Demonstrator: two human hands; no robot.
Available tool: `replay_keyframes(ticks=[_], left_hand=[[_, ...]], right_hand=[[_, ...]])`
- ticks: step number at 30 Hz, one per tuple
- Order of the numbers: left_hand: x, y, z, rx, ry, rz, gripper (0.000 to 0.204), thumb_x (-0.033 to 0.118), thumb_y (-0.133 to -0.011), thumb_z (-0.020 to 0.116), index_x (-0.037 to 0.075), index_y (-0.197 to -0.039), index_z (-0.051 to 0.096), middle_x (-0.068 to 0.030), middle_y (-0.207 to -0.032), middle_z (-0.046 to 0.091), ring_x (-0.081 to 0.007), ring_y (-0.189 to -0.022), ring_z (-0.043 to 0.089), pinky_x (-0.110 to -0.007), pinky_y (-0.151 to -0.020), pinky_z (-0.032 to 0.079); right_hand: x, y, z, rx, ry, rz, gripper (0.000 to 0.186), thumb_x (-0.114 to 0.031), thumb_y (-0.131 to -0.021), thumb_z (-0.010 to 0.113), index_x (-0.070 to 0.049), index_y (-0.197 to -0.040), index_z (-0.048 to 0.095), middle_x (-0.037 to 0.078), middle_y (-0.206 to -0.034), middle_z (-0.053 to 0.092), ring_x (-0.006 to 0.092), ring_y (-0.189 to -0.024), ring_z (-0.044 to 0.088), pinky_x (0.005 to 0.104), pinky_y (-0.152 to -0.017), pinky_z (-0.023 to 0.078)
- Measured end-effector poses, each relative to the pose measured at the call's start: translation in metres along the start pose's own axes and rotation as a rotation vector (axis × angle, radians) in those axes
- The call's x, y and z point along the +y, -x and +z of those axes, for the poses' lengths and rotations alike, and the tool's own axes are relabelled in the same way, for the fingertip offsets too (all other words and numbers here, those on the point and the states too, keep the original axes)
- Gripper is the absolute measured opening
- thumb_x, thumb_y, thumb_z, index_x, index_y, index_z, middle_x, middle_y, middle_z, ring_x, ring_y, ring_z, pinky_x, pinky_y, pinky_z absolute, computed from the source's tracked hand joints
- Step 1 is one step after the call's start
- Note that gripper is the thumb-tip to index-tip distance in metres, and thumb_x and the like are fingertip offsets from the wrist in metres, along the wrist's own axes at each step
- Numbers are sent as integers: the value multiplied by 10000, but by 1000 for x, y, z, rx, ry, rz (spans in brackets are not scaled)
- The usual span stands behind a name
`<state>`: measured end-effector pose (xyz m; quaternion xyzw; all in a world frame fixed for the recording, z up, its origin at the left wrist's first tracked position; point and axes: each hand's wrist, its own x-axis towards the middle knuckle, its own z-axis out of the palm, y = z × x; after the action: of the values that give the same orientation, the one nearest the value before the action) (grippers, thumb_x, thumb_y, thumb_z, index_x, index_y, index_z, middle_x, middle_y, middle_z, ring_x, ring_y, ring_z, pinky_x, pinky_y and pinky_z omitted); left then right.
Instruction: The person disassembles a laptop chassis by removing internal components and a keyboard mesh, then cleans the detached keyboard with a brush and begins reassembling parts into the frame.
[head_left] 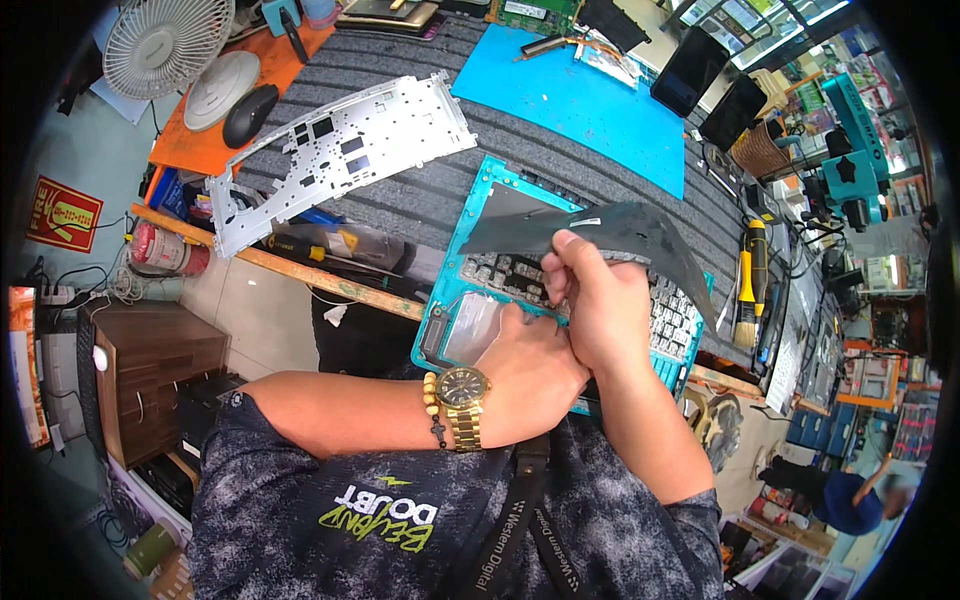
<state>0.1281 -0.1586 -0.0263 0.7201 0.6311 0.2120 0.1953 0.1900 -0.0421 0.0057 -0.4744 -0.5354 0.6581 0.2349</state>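
A pale bluish-grey wall (110,160) rises at left, bearing a red-and-yellow sign (63,213); a brown wood-grain cabinet (165,375) stands below it on light floor tiles (268,318); a workbench (385,60) with ribbed grey covering spans the middle; crowded shelving (866,402) lines the right; bright glass panes (815,14) glow at top right.
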Motion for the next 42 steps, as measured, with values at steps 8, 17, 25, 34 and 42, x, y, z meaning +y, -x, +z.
replay_keyframes(ticks=[8, 17, 25, 34, 42], left_hand=[[0, 1, -1, -27, -34, 21, 192, 288, -1039, 664, 140, -977, 770, -56, -961, 731, -300, -987, 694, -569, -831, 419], [3, 2, 2, 95, -67, 32, 162, 292, -992, 724, 148, -1018, 793, -49, -906, 710, -286, -948, 691, -541, -828, 398], [2, 1, 2, 89, -40, 47, 198, 325, -1020, 725, 189, -1159, 766, -42, -900, 689, -284, -904, 684, -530, -825, 388], [2, -1, -7, -1, -44, 30, 387, 340, -1040, 714, 251, -1416, 700, -40, -922, 694, -275, -943, 704, -523, -846, 409], [-22, -1, -40, 225, 213, 30, 202, 276, -983, 783, 75, -997, 797, -113, -830, 683, -369, -863, 721, -520, -770, 565]], right_hand=[[4, -11, -7, -74, -348, -35, 271, -216, -1084, 696, -37, -882, 680, 52, -773, 631, 193, -709, 582, 424, -768, 523], [-5, -16, -21, -128, -505, -81, 370, -353, -1132, 598, -121, -845, 626, 13, -774, 549, 181, -814, 531, 457, -885, 500], [-9, -7, -42, -207, -511, -124, 341, -301, -1126, 629, -85, -864, 660, 36, -785, 605, 189, -785, 566, 446, -851, 520], [-8, -20, -52, -262, -492, -97, 301, -259, -1110, 689, -38, -907, 720, 59, -831, 690, 178, -787, 620, 388, -793, 522], [-10, -25, -55, -283, -455, -108, 310, -243, -1111, 692, -7, -915, 730, 65, -835, 713, 169, -758, 620, 354, -765, 504]])
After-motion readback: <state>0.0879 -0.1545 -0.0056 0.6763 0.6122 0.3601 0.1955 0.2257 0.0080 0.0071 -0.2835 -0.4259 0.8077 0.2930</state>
